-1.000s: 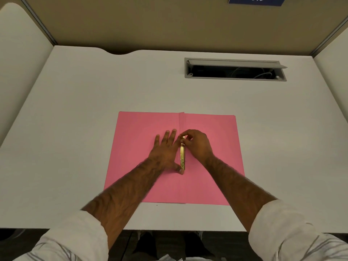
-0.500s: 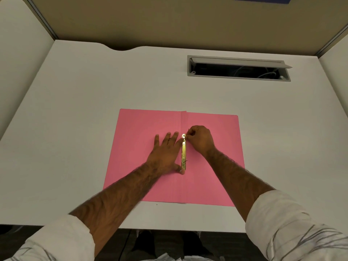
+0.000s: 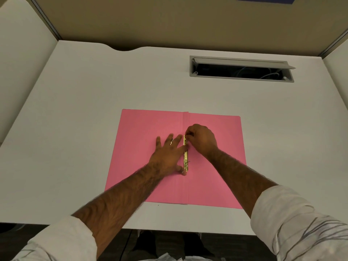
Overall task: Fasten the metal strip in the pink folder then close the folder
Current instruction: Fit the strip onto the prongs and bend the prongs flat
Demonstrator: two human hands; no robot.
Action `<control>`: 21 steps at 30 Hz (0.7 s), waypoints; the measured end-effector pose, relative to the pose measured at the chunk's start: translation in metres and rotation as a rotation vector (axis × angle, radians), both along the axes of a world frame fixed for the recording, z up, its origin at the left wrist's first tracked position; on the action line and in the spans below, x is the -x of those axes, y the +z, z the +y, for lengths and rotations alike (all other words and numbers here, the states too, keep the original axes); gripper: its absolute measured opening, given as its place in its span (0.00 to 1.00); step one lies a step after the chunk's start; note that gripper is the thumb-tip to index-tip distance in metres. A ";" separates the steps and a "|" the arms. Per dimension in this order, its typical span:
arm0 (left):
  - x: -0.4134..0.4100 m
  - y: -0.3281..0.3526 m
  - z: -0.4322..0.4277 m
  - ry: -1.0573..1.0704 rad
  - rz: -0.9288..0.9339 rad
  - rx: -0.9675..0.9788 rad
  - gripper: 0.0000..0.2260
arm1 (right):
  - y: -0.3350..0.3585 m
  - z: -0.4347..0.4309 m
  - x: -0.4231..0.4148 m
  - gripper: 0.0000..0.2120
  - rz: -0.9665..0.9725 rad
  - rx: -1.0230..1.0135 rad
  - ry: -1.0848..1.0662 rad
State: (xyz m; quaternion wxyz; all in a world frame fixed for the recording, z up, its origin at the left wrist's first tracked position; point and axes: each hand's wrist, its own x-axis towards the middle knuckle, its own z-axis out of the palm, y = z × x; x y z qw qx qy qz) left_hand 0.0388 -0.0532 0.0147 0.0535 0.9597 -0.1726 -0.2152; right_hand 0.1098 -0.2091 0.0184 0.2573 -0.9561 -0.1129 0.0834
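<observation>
The pink folder lies open and flat on the white desk. A gold metal strip runs along its centre crease. My left hand rests flat on the left leaf, fingers spread, its thumb touching the strip's near end and its forefinger against the strip's middle. My right hand is curled over the strip's far end, fingertips pinching a small part there. A thin prong sticks out to the right near the strip's near end.
A grey cable slot with its lid up is set into the desk at the back right. Partition walls close in the left, back and right. The desk's front edge lies just below the folder.
My right hand's fingertips have shifted slightly toward the strip's far end. My left hand has stayed pressed on the left leaf. The camera has tilted a little.
</observation>
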 end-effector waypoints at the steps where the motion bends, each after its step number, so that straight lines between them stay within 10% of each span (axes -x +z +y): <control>1: 0.000 0.001 0.000 0.000 0.001 0.002 0.50 | 0.001 0.001 -0.002 0.05 -0.022 0.027 0.038; 21: -0.003 0.003 0.009 -0.003 0.097 0.062 0.46 | 0.000 0.004 -0.033 0.11 0.301 -0.253 -0.228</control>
